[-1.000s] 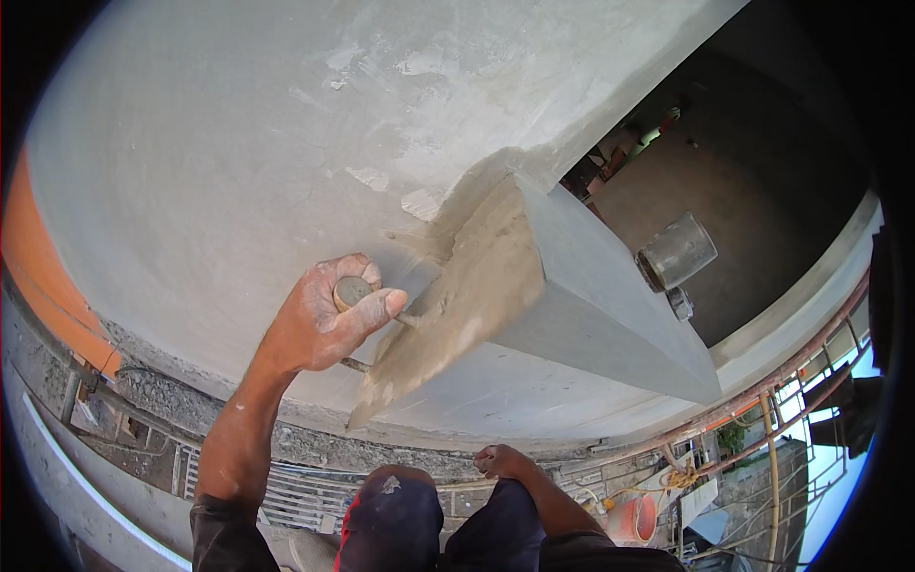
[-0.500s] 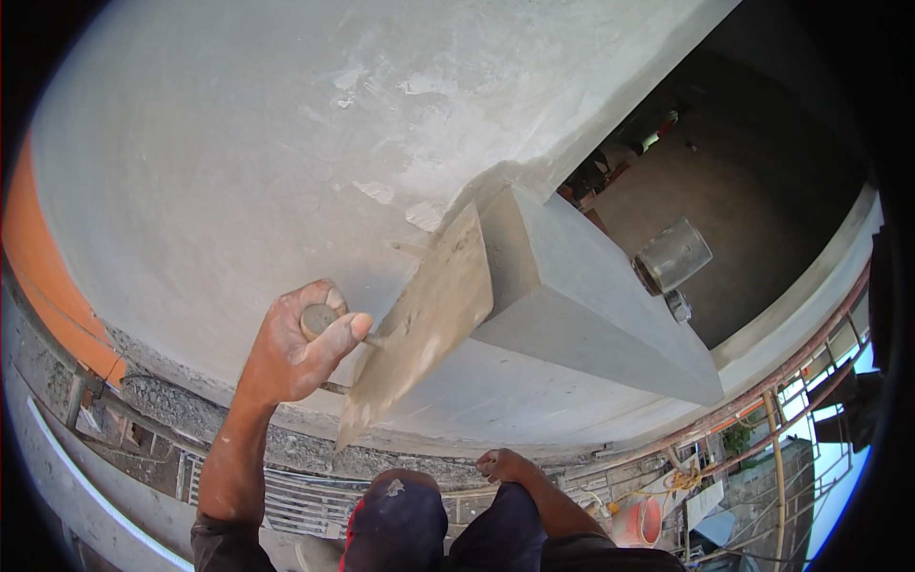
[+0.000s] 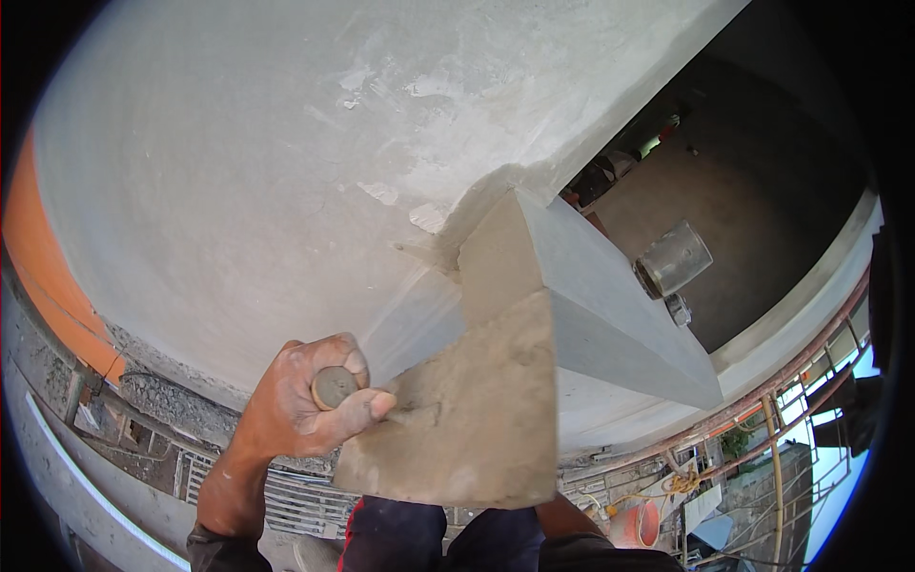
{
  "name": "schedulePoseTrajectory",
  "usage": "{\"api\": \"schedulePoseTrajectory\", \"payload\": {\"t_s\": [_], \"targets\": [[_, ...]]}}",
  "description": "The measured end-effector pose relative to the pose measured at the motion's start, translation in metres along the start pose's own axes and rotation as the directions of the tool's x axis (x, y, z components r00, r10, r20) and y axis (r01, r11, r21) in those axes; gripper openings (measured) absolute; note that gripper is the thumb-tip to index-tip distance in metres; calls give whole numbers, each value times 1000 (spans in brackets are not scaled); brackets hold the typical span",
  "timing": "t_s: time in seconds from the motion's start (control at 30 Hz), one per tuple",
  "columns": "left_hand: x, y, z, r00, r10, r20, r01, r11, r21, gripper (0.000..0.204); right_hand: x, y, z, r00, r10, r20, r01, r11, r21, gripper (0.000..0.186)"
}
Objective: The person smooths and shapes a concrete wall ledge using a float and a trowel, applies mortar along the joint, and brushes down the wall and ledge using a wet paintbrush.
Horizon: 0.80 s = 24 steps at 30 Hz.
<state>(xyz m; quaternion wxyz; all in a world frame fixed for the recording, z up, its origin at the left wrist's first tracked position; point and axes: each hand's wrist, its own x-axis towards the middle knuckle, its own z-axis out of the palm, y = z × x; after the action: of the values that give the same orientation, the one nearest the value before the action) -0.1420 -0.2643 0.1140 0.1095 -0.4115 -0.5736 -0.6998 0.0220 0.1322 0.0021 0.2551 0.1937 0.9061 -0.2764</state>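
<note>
My left hand (image 3: 310, 400) is closed around the round wooden handle of a trowel, its wide blade (image 3: 477, 419) smeared with wet grey plaster. The blade is tilted in front of a projecting plastered ledge (image 3: 610, 334), its upper corner overlapping the ledge's front corner; I cannot tell if they touch. Behind it, the grey plastered wall (image 3: 238, 191) has pale rough patches and a darker damp band near the ledge. My right forearm (image 3: 564, 518) shows low in the view, but the blade hides my right hand.
A clear tub (image 3: 675, 255) and a small metal container (image 3: 678, 310) stand on the ledge by a dark opening. Below lie a slatted platform (image 3: 305, 500), an orange bucket (image 3: 637, 523) and a yellow rope. Scaffold poles (image 3: 774, 458) rise at the right; an orange wall strip (image 3: 48, 276) is at left.
My left hand has moved slightly right and down. The trowel blade has swung away from the wall, down and to the right, turning its broad face into view and covering my right hand.
</note>
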Motion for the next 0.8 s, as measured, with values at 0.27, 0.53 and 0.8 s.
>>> {"api": "schedulePoseTrajectory", "payload": {"t_s": [0.27, 0.53, 0.8], "targets": [[30, -28, -3, 910, -407, -76, 398, 911, -108, 29, 47, 72, 16, 983, 160, 95, -165, 986, 39, 39], [34, 6, 7, 933, -359, -5, 357, 930, -84, 27, 42, 75, 12, 985, 153, 73, -159, 984, 75, 39], [-48, -56, 16, 874, -264, -407, 95, 916, -390, 16, 41, 61, 12, 981, 166, 105, -170, 985, 31, 39]]}}
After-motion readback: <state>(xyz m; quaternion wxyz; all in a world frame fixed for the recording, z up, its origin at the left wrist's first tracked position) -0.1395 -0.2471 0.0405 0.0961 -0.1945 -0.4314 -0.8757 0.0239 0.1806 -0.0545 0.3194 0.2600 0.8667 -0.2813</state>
